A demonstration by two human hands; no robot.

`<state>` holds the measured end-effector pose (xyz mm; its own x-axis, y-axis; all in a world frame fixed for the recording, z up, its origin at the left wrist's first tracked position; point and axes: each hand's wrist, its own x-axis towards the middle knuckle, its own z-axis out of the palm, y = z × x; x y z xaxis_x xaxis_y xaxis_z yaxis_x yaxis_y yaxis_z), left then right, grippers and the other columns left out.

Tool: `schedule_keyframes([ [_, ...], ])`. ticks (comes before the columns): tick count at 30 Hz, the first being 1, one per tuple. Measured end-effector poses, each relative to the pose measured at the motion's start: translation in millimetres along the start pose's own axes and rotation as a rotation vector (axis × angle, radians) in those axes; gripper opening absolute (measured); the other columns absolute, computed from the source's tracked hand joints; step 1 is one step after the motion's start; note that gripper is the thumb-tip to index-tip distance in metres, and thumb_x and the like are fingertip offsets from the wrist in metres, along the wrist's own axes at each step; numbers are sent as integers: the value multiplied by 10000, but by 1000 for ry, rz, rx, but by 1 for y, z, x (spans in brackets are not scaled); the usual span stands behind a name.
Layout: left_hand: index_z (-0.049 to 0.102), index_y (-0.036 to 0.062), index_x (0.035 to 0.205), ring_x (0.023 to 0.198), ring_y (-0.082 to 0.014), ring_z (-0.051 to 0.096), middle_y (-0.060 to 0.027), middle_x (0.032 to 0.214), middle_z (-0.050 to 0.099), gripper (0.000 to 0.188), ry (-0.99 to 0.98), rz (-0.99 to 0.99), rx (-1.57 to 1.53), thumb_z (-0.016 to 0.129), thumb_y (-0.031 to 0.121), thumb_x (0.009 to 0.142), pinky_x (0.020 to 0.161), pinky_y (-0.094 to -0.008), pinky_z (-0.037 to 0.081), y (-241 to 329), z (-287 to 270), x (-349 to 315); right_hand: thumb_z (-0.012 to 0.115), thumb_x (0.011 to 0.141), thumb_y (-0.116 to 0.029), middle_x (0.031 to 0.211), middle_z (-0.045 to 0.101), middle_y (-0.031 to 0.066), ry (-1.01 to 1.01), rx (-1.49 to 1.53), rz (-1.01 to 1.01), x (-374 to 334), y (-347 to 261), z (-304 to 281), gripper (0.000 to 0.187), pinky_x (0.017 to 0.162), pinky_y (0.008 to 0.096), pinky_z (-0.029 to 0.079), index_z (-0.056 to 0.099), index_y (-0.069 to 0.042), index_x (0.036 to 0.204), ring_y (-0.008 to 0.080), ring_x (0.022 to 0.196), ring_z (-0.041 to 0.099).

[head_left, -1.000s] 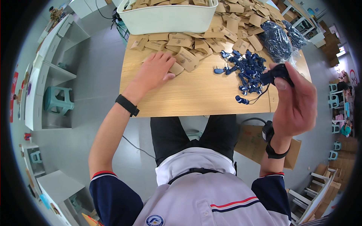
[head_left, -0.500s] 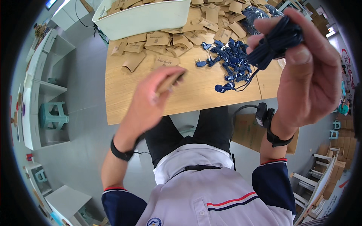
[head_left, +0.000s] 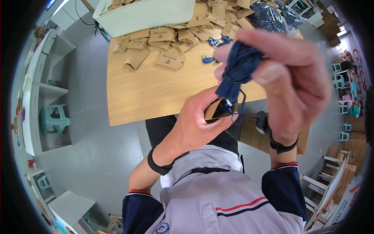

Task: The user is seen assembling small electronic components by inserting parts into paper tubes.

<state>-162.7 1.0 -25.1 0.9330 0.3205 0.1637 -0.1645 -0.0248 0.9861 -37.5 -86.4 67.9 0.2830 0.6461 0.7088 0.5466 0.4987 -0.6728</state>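
My left hand (head_left: pixel 194 121) is wrapped round a small brown cardboard pillow box (head_left: pixel 211 110), its open end facing up. My right hand (head_left: pixel 298 78) pinches a coiled bundle of dark blue earphones (head_left: pixel 237 64) between thumb and fingers, just above the box. The earbud end (head_left: pixel 228 103) hangs from the bundle at the box's mouth; how far inside it reaches I cannot tell. Beyond the bundle lie more blue earphones (head_left: pixel 208 60) on the table, mostly hidden by my right hand.
Flattened-looking brown pillow boxes (head_left: pixel 170 59) lie scattered over the far part of the wooden table (head_left: pixel 136 93). A white tub (head_left: pixel 146 17) of them stands far left. Clear bags with dark contents (head_left: pixel 268 17) sit far right. Below the table's right side is a carton (head_left: pixel 249 134).
My left hand has moved right with the box, whose mouth now faces up. My right hand has brought the earphones left and down, and the dangling earbuds are now at the box's opening.
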Motion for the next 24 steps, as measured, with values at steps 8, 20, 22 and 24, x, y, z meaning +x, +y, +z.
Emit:
schedule_keyframes([
  [8, 593, 12, 925, 755, -101, 511, -31, 813, 586, 248, -74, 113, 65, 764, 136, 795, 697, -238, 434, -6, -7, 3, 560, 962, -53, 969, 689, 250, 176, -177, 81, -18, 9, 4, 247, 763, 351, 595, 581, 124, 1134, 276, 844, 707],
  [20, 607, -22, 1092, 868, -115, 621, -68, 961, 634, 297, -75, -157, -429, 728, 93, 846, 750, -291, 552, -15, -3, -7, 663, 782, 83, 987, 723, 166, 19, -62, 127, -43, 14, 4, 208, 706, 285, 552, 717, 47, 979, 219, 803, 698],
  [22, 579, -33, 1177, 885, -123, 621, -66, 991, 620, 326, -94, -171, -613, 683, 87, 892, 761, -324, 612, -16, -4, -6, 645, 790, 81, 983, 726, 147, 14, 80, 239, -47, 16, 4, 224, 689, 296, 551, 729, 27, 990, 205, 811, 692],
  [24, 580, -35, 1177, 880, -123, 626, -71, 983, 627, 327, -115, -170, -602, 684, 92, 894, 748, -321, 610, -21, -8, -5, 638, 798, 70, 993, 728, 126, -49, -17, 279, -46, 19, 3, 227, 707, 302, 548, 733, 4, 993, 210, 827, 691],
])
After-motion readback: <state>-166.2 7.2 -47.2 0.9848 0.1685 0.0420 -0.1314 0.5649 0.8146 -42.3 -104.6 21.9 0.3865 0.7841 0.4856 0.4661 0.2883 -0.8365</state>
